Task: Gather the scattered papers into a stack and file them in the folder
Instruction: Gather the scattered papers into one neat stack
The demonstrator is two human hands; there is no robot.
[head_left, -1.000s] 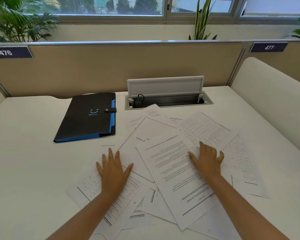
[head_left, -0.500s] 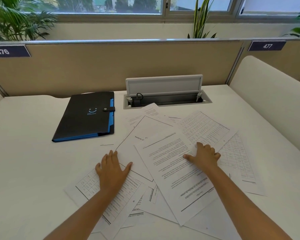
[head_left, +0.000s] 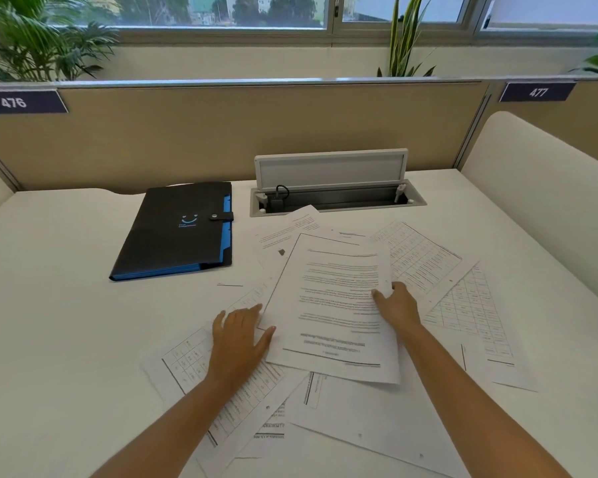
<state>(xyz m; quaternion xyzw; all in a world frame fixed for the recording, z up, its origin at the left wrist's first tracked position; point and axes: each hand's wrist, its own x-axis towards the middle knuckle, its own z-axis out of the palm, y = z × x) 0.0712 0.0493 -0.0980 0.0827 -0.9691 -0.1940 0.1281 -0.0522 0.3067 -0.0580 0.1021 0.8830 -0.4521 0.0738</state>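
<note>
Several printed papers lie fanned across the white desk (head_left: pixel 49 322). On top is a text sheet (head_left: pixel 328 305), turned nearly upright towards me. My right hand (head_left: pixel 399 305) pinches its right edge, thumb on top. My left hand (head_left: pixel 237 339) lies flat on a table-printed sheet (head_left: pixel 190 370), its fingertips touching the left edge of the text sheet. More table-printed sheets (head_left: pixel 422 257) spread out to the right. The black folder (head_left: pixel 176 232) with blue edges lies closed and snapped at the back left, apart from the papers.
A cable tray (head_left: pixel 335 200) with its lid (head_left: pixel 330 169) raised is set into the desk behind the papers. A beige partition (head_left: pixel 187 132) closes the back. A white rounded divider (head_left: pixel 539 194) borders the right side.
The right hand went from lying flat to pinching the text sheet, which has swung from a slant to nearly upright and moved left. The left hand slid slightly right to its edge.
</note>
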